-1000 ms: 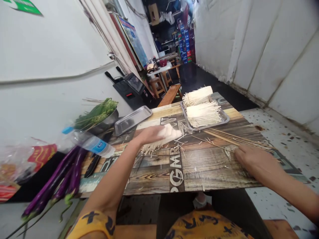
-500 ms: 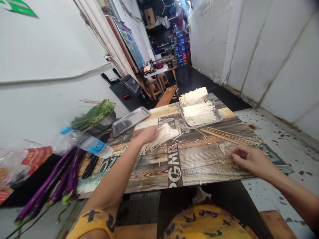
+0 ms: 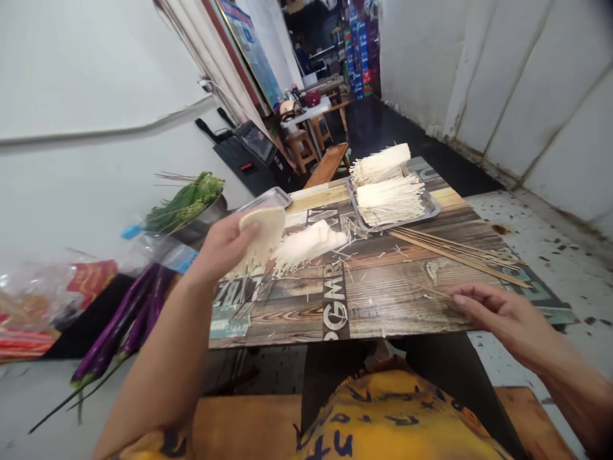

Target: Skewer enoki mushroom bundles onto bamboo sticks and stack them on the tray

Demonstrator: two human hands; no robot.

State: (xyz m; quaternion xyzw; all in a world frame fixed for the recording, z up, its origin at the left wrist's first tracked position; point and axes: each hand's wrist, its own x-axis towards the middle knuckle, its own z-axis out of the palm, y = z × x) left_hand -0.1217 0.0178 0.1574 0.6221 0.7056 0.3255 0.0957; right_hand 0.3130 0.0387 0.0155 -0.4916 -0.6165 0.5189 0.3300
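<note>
My left hand [image 3: 224,246] is closed on a flat bunch of enoki mushrooms [image 3: 269,231], lifted above the table with its cut base upward. Just right of it, more enoki mushrooms [image 3: 311,245] lie in a pile on the table. My right hand [image 3: 502,314], near the table's right front, pinches a thin bamboo skewer [image 3: 437,291] pointing left. Further skewers [image 3: 460,254] lie with their ends by a metal tray [image 3: 433,209], which bears two bundles of enoki [image 3: 390,199].
Left of my left arm are eggplants [image 3: 117,326], a water bottle [image 3: 165,249] and a metal bowl [image 3: 211,217] of greens. A second metal tray [image 3: 280,197] lies behind my left hand. Mushroom scraps are scattered over the wood-patterned table [image 3: 383,294]. A bench [image 3: 330,163] stands beyond.
My left hand has picked up a flat bunch of enoki from the pile and moved left and up with it. My right hand stays at the right with the skewer. The view has shifted slightly.
</note>
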